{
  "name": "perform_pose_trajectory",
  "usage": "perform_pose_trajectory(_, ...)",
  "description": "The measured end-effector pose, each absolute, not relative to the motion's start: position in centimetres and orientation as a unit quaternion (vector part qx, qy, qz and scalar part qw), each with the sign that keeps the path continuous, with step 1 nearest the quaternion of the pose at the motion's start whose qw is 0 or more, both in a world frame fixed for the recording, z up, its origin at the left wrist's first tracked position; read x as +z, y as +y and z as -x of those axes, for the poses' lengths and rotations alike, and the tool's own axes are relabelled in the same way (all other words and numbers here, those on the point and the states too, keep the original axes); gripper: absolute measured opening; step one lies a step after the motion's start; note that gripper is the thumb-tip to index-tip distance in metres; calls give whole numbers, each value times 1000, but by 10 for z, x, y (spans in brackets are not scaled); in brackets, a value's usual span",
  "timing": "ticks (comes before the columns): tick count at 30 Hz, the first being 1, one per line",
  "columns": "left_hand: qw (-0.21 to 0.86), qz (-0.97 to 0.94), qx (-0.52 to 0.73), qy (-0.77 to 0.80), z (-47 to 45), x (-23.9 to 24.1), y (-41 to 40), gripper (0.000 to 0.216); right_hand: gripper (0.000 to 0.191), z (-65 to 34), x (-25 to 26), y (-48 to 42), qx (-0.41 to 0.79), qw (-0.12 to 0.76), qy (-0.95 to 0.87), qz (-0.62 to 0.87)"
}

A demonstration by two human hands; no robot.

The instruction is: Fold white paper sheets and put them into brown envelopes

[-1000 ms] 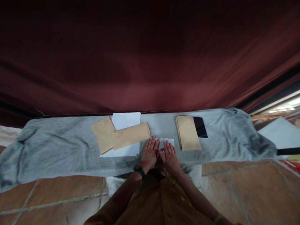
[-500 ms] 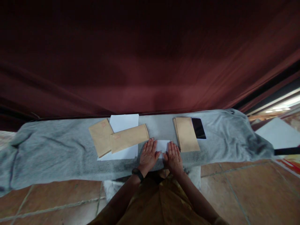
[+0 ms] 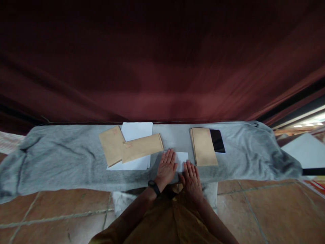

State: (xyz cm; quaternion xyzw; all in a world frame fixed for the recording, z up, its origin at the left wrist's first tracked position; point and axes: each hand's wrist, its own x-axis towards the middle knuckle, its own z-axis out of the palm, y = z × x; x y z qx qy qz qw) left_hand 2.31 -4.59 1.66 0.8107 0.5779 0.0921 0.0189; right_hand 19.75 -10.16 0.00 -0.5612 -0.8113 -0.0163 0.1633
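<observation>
A small white sheet of paper (image 3: 181, 159), seemingly folded, lies on the grey cloth near the front edge. My left hand (image 3: 166, 166) rests flat on its left part, fingers stretched out. At the paper's lower right corner is my right hand (image 3: 192, 178), its fingers extended and flat. Just beyond my left hand, a brown envelope (image 3: 142, 147) lies across a stack of white paper (image 3: 138, 130). Another brown envelope (image 3: 111, 145) sits left of it, partly on the same sheets. To the right is a pile of brown envelopes (image 3: 205, 147).
A dark-screened phone (image 3: 217, 141) lies against the right-hand envelopes. The grey cloth (image 3: 63, 152) covers a long narrow surface and is wrinkled at both ends. Dark red fabric (image 3: 162, 84) rises behind it. Tiled floor (image 3: 243, 206) shows in front.
My right hand has slid down toward the paper's near right corner, uncovering its right edge. My left hand stays flat on the left side. The view has shifted slightly.
</observation>
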Motion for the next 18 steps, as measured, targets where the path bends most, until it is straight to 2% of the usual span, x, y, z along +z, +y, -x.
perform_pose_trajectory(3,52,-848,102,518,-47,18,-46,54,63,-198,0,-103,-26,158,-816,555)
perform_pose_trajectory(6,66,-857,106,499,-58,17,-45,62,64,-200,0,-104,-27,154,-829,538)
perform_pose_trajectory(11,64,-849,97,515,-36,12,-42,70,63,-202,-1,-104,-8,150,-821,550)
perform_pose_trajectory(18,41,-831,72,550,-11,14,-47,70,57,-194,0,-93,37,173,-785,593)
